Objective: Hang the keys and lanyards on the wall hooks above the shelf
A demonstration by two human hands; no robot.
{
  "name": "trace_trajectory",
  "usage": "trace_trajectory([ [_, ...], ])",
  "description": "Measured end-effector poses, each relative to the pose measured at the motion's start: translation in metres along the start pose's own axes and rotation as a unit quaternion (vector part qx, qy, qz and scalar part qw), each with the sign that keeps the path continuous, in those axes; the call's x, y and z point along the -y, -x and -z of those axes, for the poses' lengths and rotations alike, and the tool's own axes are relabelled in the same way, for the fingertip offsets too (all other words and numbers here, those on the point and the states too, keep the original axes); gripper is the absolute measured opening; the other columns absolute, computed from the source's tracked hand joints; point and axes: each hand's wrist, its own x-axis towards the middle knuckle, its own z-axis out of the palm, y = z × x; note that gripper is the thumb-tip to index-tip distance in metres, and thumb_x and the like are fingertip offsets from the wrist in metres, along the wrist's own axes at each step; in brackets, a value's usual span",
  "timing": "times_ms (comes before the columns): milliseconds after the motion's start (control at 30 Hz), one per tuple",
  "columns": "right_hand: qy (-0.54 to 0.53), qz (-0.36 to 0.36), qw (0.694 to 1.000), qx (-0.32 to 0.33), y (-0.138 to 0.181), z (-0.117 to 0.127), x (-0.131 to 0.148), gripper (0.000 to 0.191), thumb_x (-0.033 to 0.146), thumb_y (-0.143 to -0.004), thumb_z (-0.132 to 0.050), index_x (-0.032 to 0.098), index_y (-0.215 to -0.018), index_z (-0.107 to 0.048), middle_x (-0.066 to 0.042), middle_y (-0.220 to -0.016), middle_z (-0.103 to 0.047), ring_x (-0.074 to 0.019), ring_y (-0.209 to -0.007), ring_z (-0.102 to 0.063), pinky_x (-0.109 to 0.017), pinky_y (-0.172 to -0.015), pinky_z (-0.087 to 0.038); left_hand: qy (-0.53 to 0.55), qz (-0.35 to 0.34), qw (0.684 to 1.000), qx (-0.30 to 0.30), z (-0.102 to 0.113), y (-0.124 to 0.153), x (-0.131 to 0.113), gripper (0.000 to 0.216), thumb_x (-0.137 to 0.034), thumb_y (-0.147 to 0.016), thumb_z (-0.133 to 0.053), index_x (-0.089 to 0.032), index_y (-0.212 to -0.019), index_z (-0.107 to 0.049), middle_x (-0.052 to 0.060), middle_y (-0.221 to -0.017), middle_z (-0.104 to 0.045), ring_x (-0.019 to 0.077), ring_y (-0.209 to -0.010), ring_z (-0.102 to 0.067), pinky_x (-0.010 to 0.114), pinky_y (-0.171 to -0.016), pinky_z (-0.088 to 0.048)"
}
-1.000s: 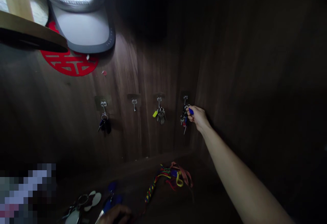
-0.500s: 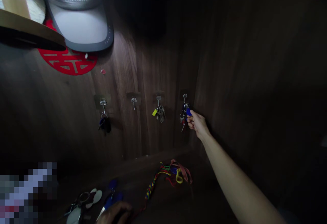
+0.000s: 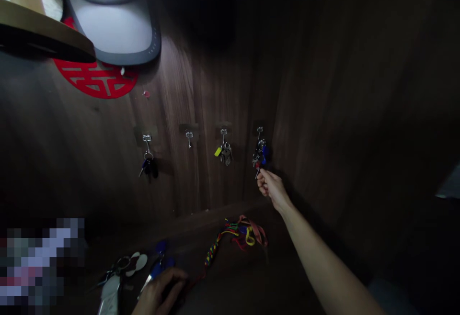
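Note:
My right hand (image 3: 272, 186) reaches to the rightmost hook. Its fingers are closed in a pinch at the lower end of a bunch of keys (image 3: 259, 152) with blue and red tags, which hangs from that hook. Low in view, my left hand (image 3: 161, 288) rests on the shelf with curled fingers; what they hold, if anything, is hidden. Right by it lie keys with blue fobs (image 3: 158, 268). A multicoloured braided cord (image 3: 211, 255) with loose ends runs toward its fingers as a thin red string.
Other hooks carry a bunch with a yellow tag (image 3: 225, 152) and dark keys (image 3: 149, 165); a bare hook (image 3: 189, 138) sits between them. More keys with a white flower-shaped charm (image 3: 136, 263) lie left. Above hang a grey cap (image 3: 111, 28) and a red paper cutout (image 3: 102, 80).
My right hand has moved down from the blue tag to the lower end of the same hanging bunch. My left hand stays nearly in place, and the view has shifted slightly.

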Motion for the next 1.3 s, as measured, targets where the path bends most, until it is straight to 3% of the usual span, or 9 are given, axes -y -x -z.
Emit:
trace_trajectory([
  [433,0.098,-0.031,0.988,0.118,0.058,-0.026,-0.036,0.033,0.049,-0.068,-0.057,0.017,-0.062,-0.054,0.008,-0.042,-0.049,-0.0034,-0.028,-0.036,-0.013,-0.027,-0.022,-0.002,0.029,0.999,0.015,0.007,0.004,-0.016,0.02,-0.033,-0.086,-0.048,-0.026,-0.09,-0.066,-0.002,-0.09,-0.072,0.0147,-0.085,-0.066,0.021,-0.079,-0.05],
  [633,0.14,-0.003,0.978,0.152,0.081,-0.034,-0.061,0.032,0.048,-0.071,-0.055,0.017,-0.062,-0.057,0.005,-0.046,-0.052,-0.0056,-0.034,-0.04,-0.015,-0.031,-0.027,-0.009,0.017,1.0,0.022,0.008,0.007,-0.013,0.02,-0.032,-0.089,-0.045,-0.027,-0.093,-0.064,-0.002,-0.092,-0.071,0.0142,-0.086,-0.065,0.021,-0.079,-0.05],
  [767,0.15,0.024,0.981,0.116,0.083,-0.026,-0.077,0.029,0.047,-0.072,-0.054,0.02,-0.064,-0.057,0.003,-0.049,-0.053,-0.0092,-0.04,-0.046,-0.018,-0.036,-0.034,-0.022,0.018,0.999,0.016,0.009,0.008,-0.014,0.022,-0.032,-0.089,-0.044,-0.027,-0.094,-0.064,-0.001,-0.093,-0.07,0.0154,-0.088,-0.065,0.024,-0.082,-0.05],
  [967,0.162,0.052,0.982,0.077,0.079,-0.006,-0.089,0.023,0.045,-0.072,-0.055,0.022,-0.077,-0.057,-0.001,-0.066,-0.063,-0.017,-0.065,-0.063,-0.027,-0.059,-0.049,-0.029,0.029,0.999,-0.011,0.011,0.009,-0.017,0.022,-0.032,-0.087,-0.045,-0.027,-0.095,-0.065,0.0,-0.097,-0.071,0.0166,-0.09,-0.065,0.025,-0.084,-0.05],
  [1200,0.226,0.063,0.964,0.123,0.077,0.015,-0.088,0.013,0.034,-0.072,-0.055,0.024,-0.078,-0.06,-0.001,-0.076,-0.069,-0.0186,-0.069,-0.065,-0.029,-0.063,-0.05,-0.042,0.059,0.997,-0.014,0.011,0.008,-0.018,0.022,-0.037,-0.087,-0.044,-0.029,-0.094,-0.064,-0.005,-0.08,-0.071,0.0138,-0.075,-0.068,0.019,-0.07,-0.051],
  [1300,0.276,0.068,0.951,0.125,0.075,0.025,-0.09,0.012,0.033,-0.074,-0.053,0.025,-0.08,-0.061,0.0,-0.072,-0.068,-0.0176,-0.062,-0.065,-0.026,-0.054,-0.049,-0.038,0.068,0.997,-0.015,0.011,0.009,-0.019,0.024,-0.039,-0.087,-0.043,-0.028,-0.093,-0.063,-0.007,-0.067,-0.069,0.0128,-0.065,-0.067,0.017,-0.062,-0.051],
])
